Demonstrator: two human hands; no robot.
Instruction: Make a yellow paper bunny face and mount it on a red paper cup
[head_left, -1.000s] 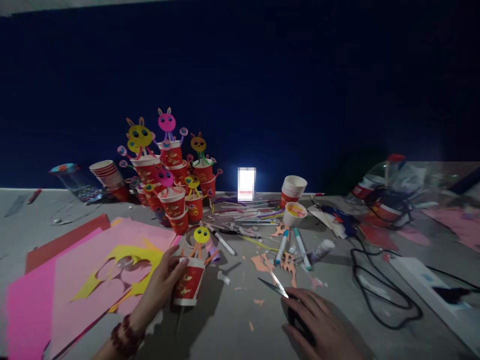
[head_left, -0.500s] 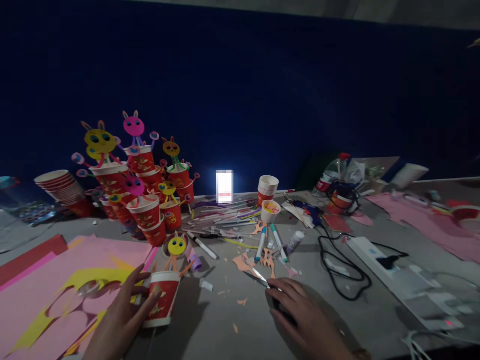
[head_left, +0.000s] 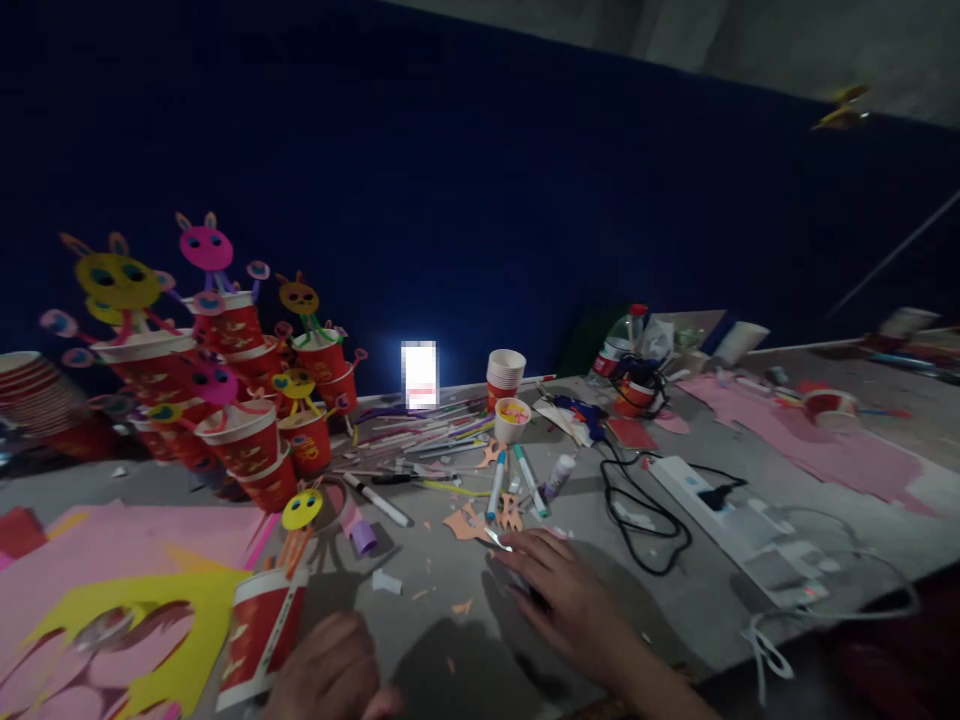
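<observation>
My left hand (head_left: 330,665) is curled, knuckles up, at the bottom, just right of a red paper cup (head_left: 255,625). Its fingertips are turned under, so whatever they may hold is hidden. The cup leans a little and carries a yellow smiling face (head_left: 302,509) on orange pipe-cleaner stems. A thin strip runs down the cup's side. My right hand (head_left: 551,590) lies low over the tabletop, its fingers closed over a pair of scissors (head_left: 498,541). Their bright blade points at orange paper scraps (head_left: 466,522), and the dark handles are mostly covered by the hand.
Stacked red cups with paper bunny figures (head_left: 247,440) stand at left, behind pink and yellow cut sheets (head_left: 195,590). Markers (head_left: 496,485), a glue stick (head_left: 559,474) and pipe cleaners (head_left: 427,440) lie mid-table. A black cable (head_left: 646,560) and white power strip (head_left: 720,530) are at right.
My left hand has left the cup's left side and is now curled at its right. The view has swung right. My right hand stays over the scissors, with less of the blades showing.
</observation>
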